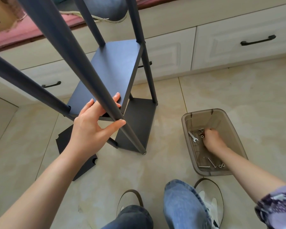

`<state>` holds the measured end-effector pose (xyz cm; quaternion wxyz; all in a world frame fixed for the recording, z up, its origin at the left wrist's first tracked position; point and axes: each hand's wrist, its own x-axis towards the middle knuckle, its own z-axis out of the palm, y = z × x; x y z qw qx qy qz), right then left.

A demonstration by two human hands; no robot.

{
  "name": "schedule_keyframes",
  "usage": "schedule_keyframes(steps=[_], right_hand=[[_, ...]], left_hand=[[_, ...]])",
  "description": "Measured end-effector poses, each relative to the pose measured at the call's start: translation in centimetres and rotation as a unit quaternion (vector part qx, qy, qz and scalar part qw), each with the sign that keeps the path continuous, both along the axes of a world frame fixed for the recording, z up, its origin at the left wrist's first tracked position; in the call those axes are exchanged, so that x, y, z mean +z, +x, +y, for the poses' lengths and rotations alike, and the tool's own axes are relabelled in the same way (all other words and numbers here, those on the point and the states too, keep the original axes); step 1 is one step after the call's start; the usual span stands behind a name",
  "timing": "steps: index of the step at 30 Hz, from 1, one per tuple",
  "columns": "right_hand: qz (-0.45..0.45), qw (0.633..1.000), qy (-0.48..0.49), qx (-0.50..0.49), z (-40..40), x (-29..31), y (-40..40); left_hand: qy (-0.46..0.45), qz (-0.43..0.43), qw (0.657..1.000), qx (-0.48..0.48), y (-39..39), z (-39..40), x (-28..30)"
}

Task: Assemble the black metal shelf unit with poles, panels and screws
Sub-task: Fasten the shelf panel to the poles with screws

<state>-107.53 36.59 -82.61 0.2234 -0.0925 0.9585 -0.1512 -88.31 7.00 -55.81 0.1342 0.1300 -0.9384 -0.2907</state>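
We see the shelf unit standing on the tiled floor, our left hand loosely curled round its near pole. Our right hand reaches into the plastic bin, fingers curled among the screws; whether it holds any, we cannot tell.

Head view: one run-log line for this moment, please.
left hand: holds front pole | right hand: in parts bin, reaching among screws | spare panel: on floor
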Motion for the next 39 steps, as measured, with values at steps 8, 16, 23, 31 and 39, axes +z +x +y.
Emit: schedule_keyframes(steps=[8,16,23,31,39], right_hand=[[0.004,1.000,-0.014,0.019,-0.3,-0.1,-0.1],[0.019,0.996,-0.082,0.009,0.1,3.9,1.2],[0.053,0.959,-0.279,0.003,-1.3,11.8,4.5],[-0.078,0.875,-0.478,0.009,-6.2,20.8,9.4],[-0.171,0.852,-0.494,0.034,-12.3,25.0,14.0]], left_hand=[[0.010,0.010,1.000,-0.014,0.0,-0.1,-0.2],[0.024,0.013,0.999,-0.016,0.2,0.4,0.4],[0.039,0.003,0.999,0.000,1.8,0.4,2.3],[0.225,0.071,0.970,0.059,7.1,-3.1,2.6],[0.370,0.131,0.907,0.152,12.7,-4.8,-0.9]])
